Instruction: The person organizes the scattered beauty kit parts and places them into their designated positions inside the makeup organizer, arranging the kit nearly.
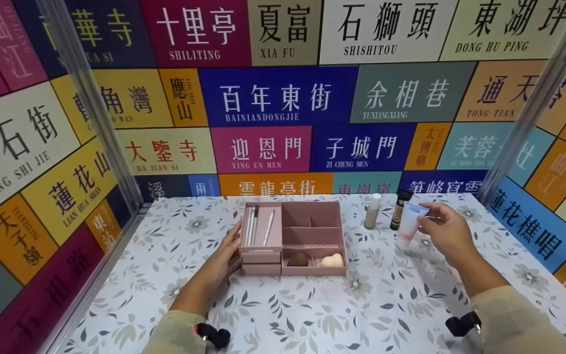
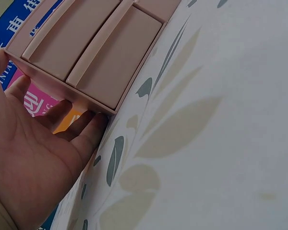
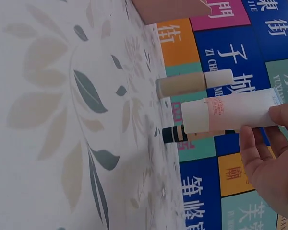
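Observation:
A pink desk organizer (image 1: 312,238) stands mid-table, with stacked drawers on its left and compartments on its right. My left hand (image 1: 220,258) rests against its left side, the fingers (image 2: 57,114) touching the wall beside the drawer fronts (image 2: 117,57). To the right, my right hand (image 1: 447,228) pinches a white and pale-pink squeeze tube (image 3: 230,112) by its flat bluish end between thumb and fingers. Its cap points down; whether it touches the table I cannot tell. Close by stand a beige bottle (image 1: 372,212) with a white cap and a black-capped tube (image 1: 399,212), partly hidden by the held tube.
Slim white sticks (image 1: 268,227) stand in the organizer's upper left tray. In the front compartments sit a brown sponge (image 1: 297,259) and a cream sponge (image 1: 332,260). Colourful sign-covered panels (image 1: 275,96) and metal posts (image 1: 533,93) border the leaf-patterned table (image 1: 283,314).

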{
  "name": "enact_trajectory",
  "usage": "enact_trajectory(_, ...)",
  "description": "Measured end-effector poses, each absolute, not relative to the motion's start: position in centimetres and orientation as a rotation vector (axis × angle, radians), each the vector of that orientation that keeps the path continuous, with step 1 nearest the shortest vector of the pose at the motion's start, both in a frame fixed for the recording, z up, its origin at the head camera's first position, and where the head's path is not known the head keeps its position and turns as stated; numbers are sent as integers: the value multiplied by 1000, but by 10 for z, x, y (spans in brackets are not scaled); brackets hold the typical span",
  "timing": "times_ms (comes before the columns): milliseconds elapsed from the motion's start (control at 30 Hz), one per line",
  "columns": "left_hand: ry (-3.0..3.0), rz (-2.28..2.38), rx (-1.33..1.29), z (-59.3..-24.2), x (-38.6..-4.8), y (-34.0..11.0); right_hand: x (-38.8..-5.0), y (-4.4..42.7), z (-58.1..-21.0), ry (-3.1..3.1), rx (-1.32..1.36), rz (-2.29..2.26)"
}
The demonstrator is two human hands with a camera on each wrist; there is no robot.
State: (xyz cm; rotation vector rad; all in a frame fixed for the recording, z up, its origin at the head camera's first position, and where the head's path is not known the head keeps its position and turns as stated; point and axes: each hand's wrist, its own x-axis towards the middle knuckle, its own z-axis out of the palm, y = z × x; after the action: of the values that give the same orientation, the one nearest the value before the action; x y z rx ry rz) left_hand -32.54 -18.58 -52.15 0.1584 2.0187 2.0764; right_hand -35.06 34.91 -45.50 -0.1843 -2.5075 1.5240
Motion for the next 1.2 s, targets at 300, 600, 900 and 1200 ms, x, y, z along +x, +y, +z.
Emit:
enact_trajectory(300, 2005, 2078, 105, -521, -325, -186, -343, 313, -442, -2463, -5, 1603)
enact_trajectory(600, 1983, 2088, 107, -520, -324, -186, -336, 255, -424, -2354, 136, 1727)
enact_trajectory(900, 2031, 2042, 89, -521, -326, -187, -344, 208, -427, -2258, 314, 1835)
enact_trajectory(1200, 2033, 2025, 59, -521, -326, -187, -352, 171, -435, -2231, 392, 1911)
